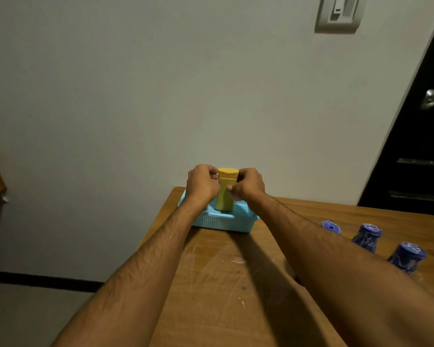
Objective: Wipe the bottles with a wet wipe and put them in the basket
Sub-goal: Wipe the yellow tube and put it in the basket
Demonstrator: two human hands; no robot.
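Both arms extend forward over the wooden desk [231, 284] toward its far left corner, where a light blue perforated basket [218, 221] sits. A yellow bottle [225, 194] with a yellow cap stands upright, its base inside the basket at the basket's middle.

The left hand [202, 184] is curled closed against the left side of the yellow bottle, just below the cap. The right hand [248, 186] is curled closed against the bottle's right side, thumb and fingers pinched at the bottle's wall. Whether a wipe is between the fingers cannot be determined.

Three blue bottles remain on the desk to the right, well apart from the basket: a far blue bottle [331, 227], a middle blue bottle [367, 237] and a near blue bottle [406, 257]. The right forearm partly covers them.

A wall switch [338, 13] is mounted on the wall above. A dark door [416, 136] stands at the right edge.
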